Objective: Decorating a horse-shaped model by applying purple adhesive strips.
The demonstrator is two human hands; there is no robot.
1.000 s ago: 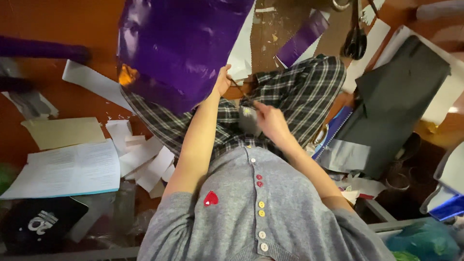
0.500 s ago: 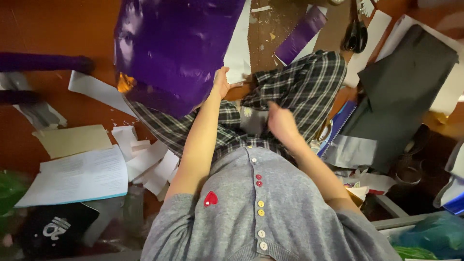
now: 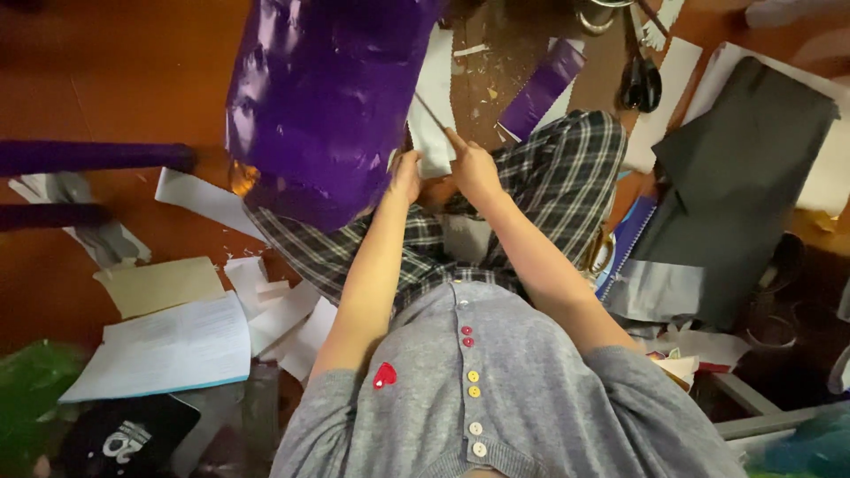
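I sit on the floor with a big shiny purple sheet (image 3: 328,97) held up over my plaid-trousered lap. My left hand (image 3: 405,177) grips its lower right edge. My right hand (image 3: 469,166) is just beside it, closed on a thin stick-like tool (image 3: 431,113) whose tip points up along the sheet's white edge (image 3: 436,88). Both hands nearly touch. What the tool is I cannot tell.
Black scissors (image 3: 639,81) and a purple strip (image 3: 540,88) lie ahead on the brown floor. A dark grey sheet (image 3: 739,177) lies right. White paper scraps (image 3: 274,310), a printed page (image 3: 168,345) and tan card (image 3: 159,285) lie left. Purple rods (image 3: 88,158) lie far left.
My right hand has risen from my lap to the sheet's edge beside my left hand, tool pointing up. The view shifted closer to the purple sheet.
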